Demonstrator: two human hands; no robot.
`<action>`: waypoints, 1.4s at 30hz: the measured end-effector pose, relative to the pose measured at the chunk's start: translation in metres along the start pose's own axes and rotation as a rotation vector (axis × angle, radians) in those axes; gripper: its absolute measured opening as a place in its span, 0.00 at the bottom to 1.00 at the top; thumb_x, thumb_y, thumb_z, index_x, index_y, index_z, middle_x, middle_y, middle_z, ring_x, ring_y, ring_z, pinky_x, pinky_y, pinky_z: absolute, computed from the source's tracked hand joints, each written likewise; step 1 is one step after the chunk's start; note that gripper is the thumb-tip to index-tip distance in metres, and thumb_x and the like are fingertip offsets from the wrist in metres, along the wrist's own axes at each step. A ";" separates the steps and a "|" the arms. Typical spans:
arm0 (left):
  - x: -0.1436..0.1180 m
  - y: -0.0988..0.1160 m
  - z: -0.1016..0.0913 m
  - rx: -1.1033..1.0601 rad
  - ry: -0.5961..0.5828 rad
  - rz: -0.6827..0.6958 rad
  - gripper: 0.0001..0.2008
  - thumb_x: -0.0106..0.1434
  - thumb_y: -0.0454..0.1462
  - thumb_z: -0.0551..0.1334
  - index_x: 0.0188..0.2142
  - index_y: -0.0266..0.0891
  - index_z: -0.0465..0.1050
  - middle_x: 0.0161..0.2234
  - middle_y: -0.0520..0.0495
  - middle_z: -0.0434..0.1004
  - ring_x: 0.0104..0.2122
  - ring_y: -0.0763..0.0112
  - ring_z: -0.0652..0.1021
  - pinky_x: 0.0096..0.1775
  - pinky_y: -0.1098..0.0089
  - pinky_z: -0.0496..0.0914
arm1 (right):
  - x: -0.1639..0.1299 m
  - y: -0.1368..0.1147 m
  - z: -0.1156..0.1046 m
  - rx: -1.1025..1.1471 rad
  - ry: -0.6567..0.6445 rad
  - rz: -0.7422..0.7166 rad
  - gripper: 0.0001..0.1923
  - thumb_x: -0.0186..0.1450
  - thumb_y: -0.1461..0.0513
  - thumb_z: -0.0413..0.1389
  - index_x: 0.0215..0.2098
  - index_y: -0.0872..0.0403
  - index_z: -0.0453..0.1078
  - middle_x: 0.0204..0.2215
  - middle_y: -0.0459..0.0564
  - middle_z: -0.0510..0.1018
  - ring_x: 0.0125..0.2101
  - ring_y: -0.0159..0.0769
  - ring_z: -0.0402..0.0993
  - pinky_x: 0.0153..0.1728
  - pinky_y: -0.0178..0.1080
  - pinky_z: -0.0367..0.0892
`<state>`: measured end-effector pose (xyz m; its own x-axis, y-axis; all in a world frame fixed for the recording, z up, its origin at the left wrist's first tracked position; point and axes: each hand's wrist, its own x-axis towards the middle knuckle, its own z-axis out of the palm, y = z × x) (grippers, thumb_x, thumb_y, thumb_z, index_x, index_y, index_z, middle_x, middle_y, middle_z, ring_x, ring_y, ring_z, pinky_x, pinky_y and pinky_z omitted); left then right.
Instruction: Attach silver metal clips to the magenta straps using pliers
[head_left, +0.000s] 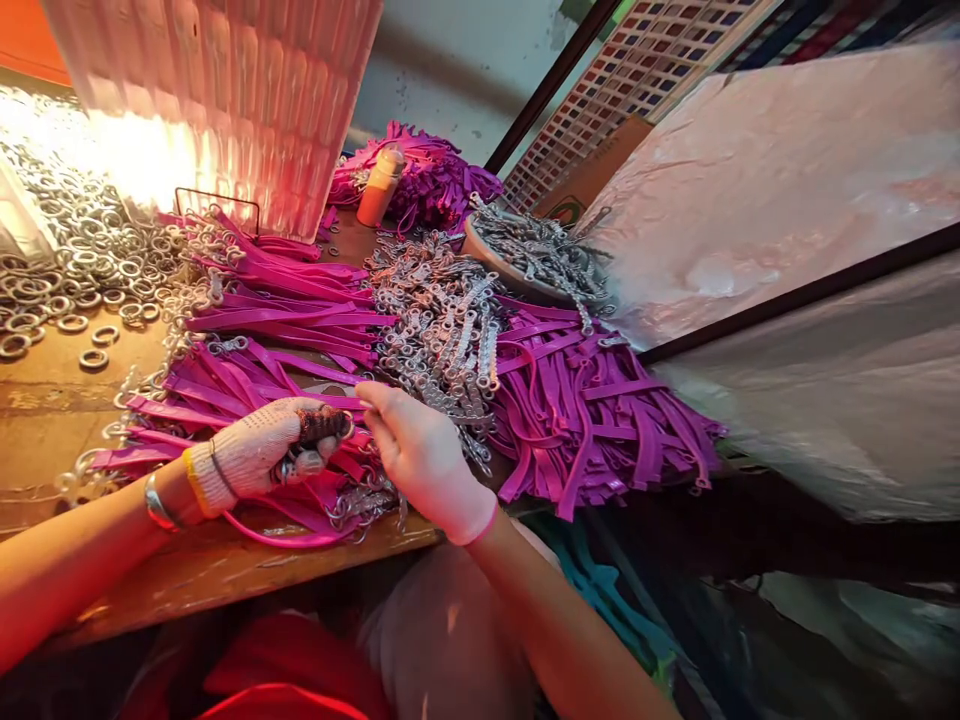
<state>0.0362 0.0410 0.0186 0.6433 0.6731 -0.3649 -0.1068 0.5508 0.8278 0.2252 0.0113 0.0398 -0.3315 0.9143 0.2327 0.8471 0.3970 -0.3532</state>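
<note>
While your left hand [259,455], in a white knit glove, is pinching a purple strap with a metal ring [300,462] at the wooden bench's [45,400] front edge, your gloved right hand [420,455] is resting half-curled beside it, holding nothing visible. Ringed straps [285,300] are piling up behind; loose silver rings [60,270] and metal clasps [442,320] are waiting.

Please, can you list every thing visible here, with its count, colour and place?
purple straps: many, purple, heaped across the bench
metal rings: many, silver, far left of the bench
metal clasps: many, silver, middle pile
tray of clasps: one, silver contents, behind the straps
bottle: one, orange-tan, at the back
wooden bench: one, brown
plastic sheeting: pale, right side
left hand: knitted white glove, fingers on a strap
right hand: thin pale glove, beside the left hand
</note>
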 end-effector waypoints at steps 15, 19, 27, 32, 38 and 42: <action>-0.007 -0.003 0.018 0.290 0.025 0.100 0.13 0.62 0.44 0.61 0.27 0.38 0.64 0.18 0.55 0.65 0.16 0.80 0.62 0.18 0.80 0.57 | -0.012 -0.002 0.011 -0.219 0.091 -0.180 0.17 0.65 0.60 0.51 0.19 0.52 0.65 0.16 0.44 0.70 0.19 0.32 0.59 0.25 0.40 0.44; 0.009 0.005 0.019 -0.036 0.126 -0.007 0.13 0.61 0.45 0.58 0.27 0.41 0.58 0.17 0.59 0.57 0.13 0.82 0.56 0.15 0.80 0.54 | -0.015 -0.006 0.020 -0.215 0.240 -0.108 0.20 0.72 0.58 0.44 0.28 0.55 0.71 0.23 0.49 0.74 0.24 0.34 0.65 0.28 0.39 0.49; 0.130 0.036 -0.009 1.383 0.096 0.219 0.09 0.61 0.35 0.61 0.40 0.37 0.77 0.34 0.46 0.79 0.33 0.68 0.77 0.34 0.74 0.71 | 0.001 0.051 -0.005 0.496 0.374 0.451 0.20 0.73 0.49 0.47 0.38 0.53 0.73 0.26 0.43 0.73 0.27 0.31 0.65 0.30 0.33 0.60; 0.166 0.021 0.002 1.570 0.073 0.234 0.20 0.62 0.29 0.59 0.53 0.37 0.74 0.45 0.36 0.79 0.42 0.59 0.80 0.43 0.66 0.72 | 0.006 0.059 -0.005 0.538 0.336 0.465 0.18 0.70 0.53 0.49 0.48 0.53 0.74 0.32 0.46 0.78 0.32 0.36 0.72 0.36 0.36 0.66; 0.112 0.038 -0.009 1.310 0.029 0.219 0.15 0.62 0.31 0.52 0.42 0.36 0.76 0.30 0.46 0.77 0.26 0.70 0.75 0.30 0.73 0.70 | 0.007 0.050 -0.003 0.528 0.263 0.284 0.13 0.70 0.59 0.48 0.44 0.53 0.74 0.38 0.47 0.80 0.39 0.35 0.74 0.44 0.34 0.66; 0.054 0.044 -0.019 0.690 0.030 0.094 0.12 0.65 0.39 0.53 0.37 0.37 0.73 0.21 0.52 0.67 0.16 0.77 0.63 0.17 0.77 0.58 | 0.009 0.030 0.003 0.365 0.112 0.175 0.14 0.72 0.62 0.48 0.50 0.52 0.73 0.40 0.47 0.82 0.39 0.35 0.77 0.43 0.34 0.66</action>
<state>0.0517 0.1104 0.0271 0.6325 0.7216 -0.2814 0.3514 0.0563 0.9345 0.2468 0.0319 0.0288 -0.1311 0.9641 0.2310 0.6771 0.2572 -0.6895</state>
